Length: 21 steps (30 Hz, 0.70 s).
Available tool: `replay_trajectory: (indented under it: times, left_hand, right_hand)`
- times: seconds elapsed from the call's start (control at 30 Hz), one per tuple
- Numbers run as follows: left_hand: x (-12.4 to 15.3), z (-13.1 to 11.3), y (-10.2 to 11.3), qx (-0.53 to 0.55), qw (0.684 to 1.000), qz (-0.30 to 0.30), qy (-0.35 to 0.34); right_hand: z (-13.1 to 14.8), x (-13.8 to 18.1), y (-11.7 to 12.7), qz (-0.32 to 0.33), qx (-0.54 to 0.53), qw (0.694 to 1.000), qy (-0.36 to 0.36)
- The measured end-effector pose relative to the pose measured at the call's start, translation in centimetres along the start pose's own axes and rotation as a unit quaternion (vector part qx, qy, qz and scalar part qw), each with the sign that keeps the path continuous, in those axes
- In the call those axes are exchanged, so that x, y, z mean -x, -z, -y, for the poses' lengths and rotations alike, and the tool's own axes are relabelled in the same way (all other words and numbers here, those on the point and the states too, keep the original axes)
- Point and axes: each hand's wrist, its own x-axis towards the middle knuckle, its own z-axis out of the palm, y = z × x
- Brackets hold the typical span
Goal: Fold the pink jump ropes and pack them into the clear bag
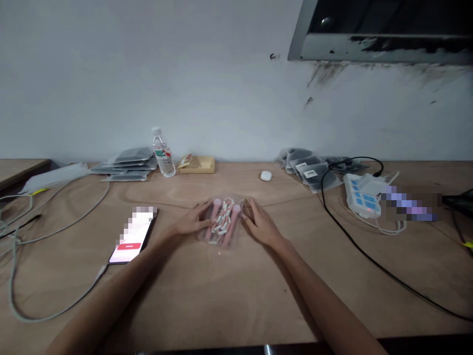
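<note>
A beaded jump rope [222, 223] with two pink handles and pink and white beads lies in a clear plastic bag [213, 241] on the wooden table. My left hand [191, 220] rests at the bag's left edge, fingers stretched out and thumb apart from them. On the opposite edge is my right hand [260, 223], its fingers also extended and spread. Both hands touch the sides of the bag without visibly closing round it. The handles run lengthwise, with the beaded cord bunched between them.
Left of my hands lies a lit phone [133, 234] on a white cable. Along the wall are a water bottle [163, 154], a small cardboard tray [201, 164], a white case [266, 176] and grey packets [306, 167]. A power strip [362, 196] and black cable [354, 245] occupy the right.
</note>
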Motion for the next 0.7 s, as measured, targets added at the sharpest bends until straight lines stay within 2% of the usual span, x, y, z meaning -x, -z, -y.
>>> replay_trajectory:
  times: [0.13,0.2,0.27,0.3,0.33,0.4,0.5,0.6,0.7]
  left_hand:
    - [-0.4,1.0,2.3,0.09,0.994,0.067,0.014]
    - [-0.5,0.9,3.0,0.05,0.996,0.026,0.065]
    - [-0.4,0.2,3.1,-0.061,0.99,-0.061,0.111]
    - [-0.4,-0.3,2.8,-0.126,0.98,-0.1,0.116]
    - [-0.3,-0.9,2.4,-0.181,0.972,-0.111,0.1]
    - [0.0,-2.0,1.2,-0.241,0.965,-0.083,0.062]
    - [0.4,-2.9,-0.9,-0.303,0.95,-0.063,0.042]
    - [0.6,-2.8,-2.0,-0.335,0.94,-0.059,0.036]
    - [0.4,-2.6,-1.7,-0.328,0.942,-0.06,0.022]
  right_hand:
    - [-0.1,-0.1,0.3,-0.008,-0.098,0.995,-0.006]
    - [0.1,0.0,0.5,0.004,-0.153,0.988,0.012]
    - [0.6,0.2,0.6,0.014,-0.194,0.98,0.038]
    - [0.9,0.3,0.7,0.02,-0.203,0.978,0.05]
    - [1.1,0.3,0.8,0.027,-0.204,0.977,0.06]
    - [1.7,0.5,1.0,0.036,-0.18,0.98,0.076]
    - [2.5,0.5,1.5,0.017,-0.131,0.986,0.1]
    - [2.6,0.3,1.8,0.012,-0.094,0.987,0.129]
    - [2.1,0.3,1.8,0.046,-0.059,0.986,0.148]
